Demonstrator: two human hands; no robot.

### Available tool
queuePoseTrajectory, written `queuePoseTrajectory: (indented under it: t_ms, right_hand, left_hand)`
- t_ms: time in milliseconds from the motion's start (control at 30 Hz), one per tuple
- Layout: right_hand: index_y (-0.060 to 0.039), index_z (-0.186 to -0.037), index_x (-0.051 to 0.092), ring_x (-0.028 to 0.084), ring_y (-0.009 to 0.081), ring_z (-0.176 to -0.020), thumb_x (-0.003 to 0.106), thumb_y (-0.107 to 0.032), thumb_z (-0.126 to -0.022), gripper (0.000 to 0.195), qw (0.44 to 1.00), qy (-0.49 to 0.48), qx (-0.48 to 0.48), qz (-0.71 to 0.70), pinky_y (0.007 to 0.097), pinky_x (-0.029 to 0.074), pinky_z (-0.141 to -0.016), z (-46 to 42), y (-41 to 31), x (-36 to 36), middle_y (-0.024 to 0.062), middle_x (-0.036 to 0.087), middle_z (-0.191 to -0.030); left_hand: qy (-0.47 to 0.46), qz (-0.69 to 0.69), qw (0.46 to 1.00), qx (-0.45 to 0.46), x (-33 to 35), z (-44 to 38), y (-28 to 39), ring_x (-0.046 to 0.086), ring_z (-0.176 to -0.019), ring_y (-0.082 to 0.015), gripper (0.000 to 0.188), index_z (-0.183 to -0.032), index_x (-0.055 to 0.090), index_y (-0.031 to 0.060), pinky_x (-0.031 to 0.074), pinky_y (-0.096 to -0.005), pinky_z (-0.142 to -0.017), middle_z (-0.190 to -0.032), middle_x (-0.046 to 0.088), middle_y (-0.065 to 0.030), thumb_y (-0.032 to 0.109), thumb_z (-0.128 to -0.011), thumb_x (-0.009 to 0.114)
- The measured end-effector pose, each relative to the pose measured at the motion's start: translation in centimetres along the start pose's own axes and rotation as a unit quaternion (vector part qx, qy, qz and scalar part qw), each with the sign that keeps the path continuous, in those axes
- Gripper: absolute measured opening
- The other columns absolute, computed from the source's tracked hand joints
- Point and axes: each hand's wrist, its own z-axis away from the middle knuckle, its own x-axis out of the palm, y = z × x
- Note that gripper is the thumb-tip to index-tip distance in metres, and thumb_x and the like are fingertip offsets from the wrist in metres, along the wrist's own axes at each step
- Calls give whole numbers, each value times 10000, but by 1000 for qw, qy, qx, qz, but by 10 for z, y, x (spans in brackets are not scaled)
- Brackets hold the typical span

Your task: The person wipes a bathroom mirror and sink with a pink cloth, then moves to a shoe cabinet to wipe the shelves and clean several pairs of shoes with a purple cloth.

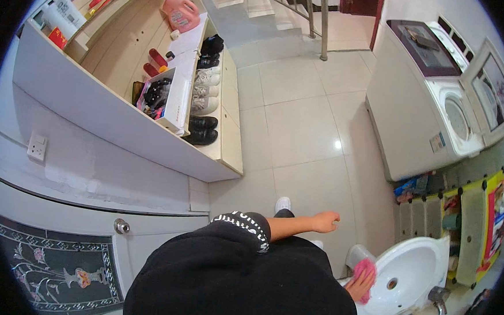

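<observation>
A pink cloth lies against the near rim of the white washbasin. My right hand rests on the cloth with its fingers spread over it, gripping it against the rim. The basin's bowl has a metal drain, and a metal faucet stands at its far right side. My left hand hangs in the air over the tiled floor, fingers loosely curled and partly apart, with nothing seen in it. It is to the upper left of the basin and touches nothing.
A top-loading washing machine with a raised lid stands at the upper right. Beyond the basin is a plastic cube cabinet. A shelf unit with shoes stands at the left, near a door. Stairs rise at the back.
</observation>
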Motion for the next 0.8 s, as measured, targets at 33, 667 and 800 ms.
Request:
queuePoseTrajectory:
  t_ms: [33, 667, 800]
  right_hand:
    - [-35, -1328, 378, 303, 400, -1277, 521, -132, -792, 563, 997, -72, 30, 19, 509, 199, -1071, 7, -7, -6, 231, 321, -1381]
    - [-78, -1172, 517, 540, 186, -657, 389, -137, -885, 319, 816, -7, 306, -490, 320, 442, -520, -261, 68, 97, 23, 613, -983]
    - [-75, -1145, 525, 584, 194, -706, 431, -203, -924, 273, 640, -92, 255, -719, 348, 506, -581, -345, -60, 89, 48, 599, -988]
  left_hand:
    - [3, 2, 1000, -5, -9, 0, 0, 553, -984, -341, 356, -1082, 537, -4, 447, -417, -840, -1044, 573, -208, 192, -786, 559]
    - [75, 5, 995, -64, -206, 29, -84, 601, -854, -315, 241, -914, 617, 25, 473, -408, -745, -892, 641, -167, 212, -779, 547]
    - [108, 29, 992, -63, -219, 33, -98, 604, -872, -297, 259, -949, 606, 30, 478, -393, -754, -925, 638, -158, 235, -797, 556]
